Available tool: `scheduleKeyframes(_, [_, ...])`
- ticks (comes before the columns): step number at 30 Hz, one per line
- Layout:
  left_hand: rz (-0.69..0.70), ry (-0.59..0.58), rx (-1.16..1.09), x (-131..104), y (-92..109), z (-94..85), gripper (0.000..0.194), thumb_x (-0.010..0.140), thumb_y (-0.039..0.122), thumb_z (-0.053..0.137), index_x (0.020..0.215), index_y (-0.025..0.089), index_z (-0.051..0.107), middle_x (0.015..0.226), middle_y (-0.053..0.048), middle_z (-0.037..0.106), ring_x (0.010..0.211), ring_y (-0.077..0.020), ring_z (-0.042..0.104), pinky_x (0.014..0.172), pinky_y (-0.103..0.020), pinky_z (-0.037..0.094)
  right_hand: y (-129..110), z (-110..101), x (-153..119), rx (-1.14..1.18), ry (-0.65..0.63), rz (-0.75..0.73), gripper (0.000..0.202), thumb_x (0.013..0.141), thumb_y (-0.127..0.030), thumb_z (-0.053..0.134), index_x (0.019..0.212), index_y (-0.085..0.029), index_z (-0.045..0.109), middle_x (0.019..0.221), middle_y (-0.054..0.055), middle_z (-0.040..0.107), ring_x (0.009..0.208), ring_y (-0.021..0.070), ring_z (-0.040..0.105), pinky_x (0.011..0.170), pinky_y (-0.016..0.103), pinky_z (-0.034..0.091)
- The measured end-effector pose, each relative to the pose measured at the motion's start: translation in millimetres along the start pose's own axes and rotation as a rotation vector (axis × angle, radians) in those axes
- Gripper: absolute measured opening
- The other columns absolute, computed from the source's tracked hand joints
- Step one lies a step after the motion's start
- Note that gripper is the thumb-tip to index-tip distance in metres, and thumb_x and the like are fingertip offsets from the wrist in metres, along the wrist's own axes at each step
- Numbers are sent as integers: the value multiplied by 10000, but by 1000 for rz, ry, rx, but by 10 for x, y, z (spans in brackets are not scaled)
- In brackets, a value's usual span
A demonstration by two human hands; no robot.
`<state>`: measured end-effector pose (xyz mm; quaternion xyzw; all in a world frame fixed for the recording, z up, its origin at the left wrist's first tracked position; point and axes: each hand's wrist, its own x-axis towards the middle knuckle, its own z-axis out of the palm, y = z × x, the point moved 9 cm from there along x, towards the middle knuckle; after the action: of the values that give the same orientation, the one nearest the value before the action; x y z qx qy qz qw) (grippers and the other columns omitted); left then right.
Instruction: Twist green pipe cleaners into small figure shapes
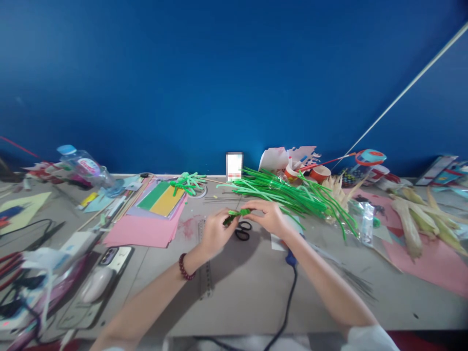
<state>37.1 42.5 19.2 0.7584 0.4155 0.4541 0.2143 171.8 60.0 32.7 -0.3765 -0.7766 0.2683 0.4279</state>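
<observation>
Head camera view looks down on a small, fuzzy, green pipe-cleaner piece (244, 212) held above the grey table (241, 302), directly between the two hands. Its long axis runs mostly crosswise, from a darker end at the left hand (215, 229) up slightly toward the fingertips of the right hand (268, 217); both hands touch it, so neither is clearly nearer. The left hand is curled around the darker end, its exact finger placement partly hidden, while the right hand pinches the other end between thumb and forefinger. Just below the piece, in the gap between the hands, lie the black looped handles of a pair of scissors (243, 231); their blades cannot be made out. A clear, narrow plastic ruler (205, 278) lies lengthwise under the left wrist, and a blue-handled tool with a black cord (291, 258) sits beside the right forearm, partly covered by it. Beyond the right hand spreads a loose heap of long green pipe cleaners (288, 192), the nearest strands close to the knuckles. Left of the hands, well apart from them, is a stack of pink paper sheets (141, 231).
</observation>
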Motion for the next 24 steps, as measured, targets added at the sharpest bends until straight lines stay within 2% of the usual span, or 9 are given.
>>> scheduleKeyframes(5, [120, 54, 60, -43, 116, -50, 128, 837, 193, 527, 845, 187, 655, 801, -52, 687, 713, -148, 639, 646, -241, 479, -67, 12, -32, -6, 53, -66, 187, 799, -344, 646, 939, -241, 714, 934, 46, 718, 903, 202, 663, 844, 321, 526])
scheduleKeyframes(10, [156, 50, 92, -57, 149, -52, 128, 838, 188, 528, 878, 184, 649, 802, -55, 683, 719, -148, 636, 653, -244, 481, -97, 10, -43, -6, 81, -104, 171, 795, -335, 652, 920, -237, 715, 919, 44, 717, 883, 193, 665, 839, 311, 526])
scheduleKeyframes(15, [101, 40, 27, -21, 117, -60, 141, 845, 206, 516, 861, 184, 654, 826, -65, 686, 743, -154, 635, 677, -257, 480, -56, -5, -18, 4, 35, -42, 199, 775, -334, 673, 950, -246, 713, 949, 41, 715, 928, 201, 655, 869, 315, 510])
scheduleKeyframes(21, [33, 48, -63, 18, 94, -87, 117, 819, 212, 551, 801, 183, 663, 787, -56, 682, 725, -162, 628, 667, -261, 472, 17, 29, -25, 56, -40, 75, 411, 717, -394, 716, 1101, -258, 665, 1074, 58, 686, 964, 230, 646, 862, 345, 521])
scheduleKeyframes(24, [-33, 20, -82, 19, 50, -59, 140, 816, 238, 555, 775, 175, 673, 765, -56, 679, 706, -165, 624, 653, -259, 464, 26, 44, -40, 66, -38, 105, 342, 748, -382, 688, 1064, -250, 690, 1024, 59, 706, 930, 233, 660, 835, 345, 532])
